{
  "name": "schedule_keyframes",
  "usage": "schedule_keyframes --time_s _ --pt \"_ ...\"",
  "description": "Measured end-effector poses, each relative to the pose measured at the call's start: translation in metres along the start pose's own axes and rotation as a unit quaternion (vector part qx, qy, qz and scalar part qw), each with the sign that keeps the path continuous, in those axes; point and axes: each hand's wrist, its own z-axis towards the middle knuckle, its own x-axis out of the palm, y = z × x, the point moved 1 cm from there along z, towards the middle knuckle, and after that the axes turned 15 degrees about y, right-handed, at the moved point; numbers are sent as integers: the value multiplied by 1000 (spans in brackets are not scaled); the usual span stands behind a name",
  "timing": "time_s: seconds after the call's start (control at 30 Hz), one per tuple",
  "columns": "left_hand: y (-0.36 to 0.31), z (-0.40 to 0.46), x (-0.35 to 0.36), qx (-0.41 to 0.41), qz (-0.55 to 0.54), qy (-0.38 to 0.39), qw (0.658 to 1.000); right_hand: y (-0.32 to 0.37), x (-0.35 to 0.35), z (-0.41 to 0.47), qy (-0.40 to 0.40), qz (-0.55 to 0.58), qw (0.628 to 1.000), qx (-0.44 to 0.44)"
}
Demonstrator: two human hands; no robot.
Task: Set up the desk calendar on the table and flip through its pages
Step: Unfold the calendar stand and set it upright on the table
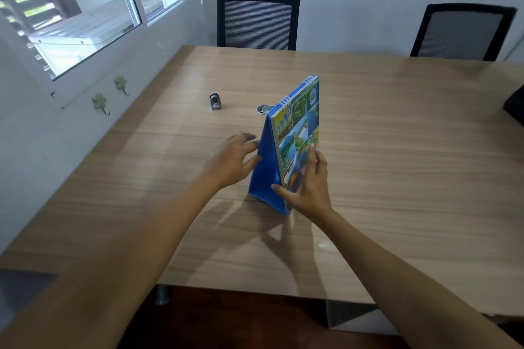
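Note:
A blue desk calendar (pixel 295 127) stands upright on the wooden table (pixel 397 150) as a tent, its white spiral binding on top and its colourful picture cover facing right. My right hand (pixel 307 187) grips its near lower corner, thumb on the blue edge and fingers flat on the cover. Fingers apart, my left hand (pixel 234 160) touches the blue back panel with its fingertips and holds nothing.
A small silver metal fitting (pixel 215 101) stands on the table left of the calendar. A round metal cable grommet (pixel 263 109) sits just behind the calendar. Two black mesh chairs (pixel 257 21) (pixel 462 32) stand at the far edge. A dark object (pixel 514 105) lies at the right edge.

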Motion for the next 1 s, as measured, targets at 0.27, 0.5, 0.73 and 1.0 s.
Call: schedule_keyframes --time_s 0.27,0.5,0.73,1.0 --pt "-70 -42 60 -172 -402 -34 899 -33 -50 34 32 200 976 75" --pt "-131 -34 66 -173 -503 -41 846 -26 -88 94 159 439 873 138" --pt "-138 -22 61 -192 -491 -25 850 -29 -88 85 167 447 869 128" --pt "-80 17 48 -225 -482 -56 845 -34 -86 40 141 504 846 106"
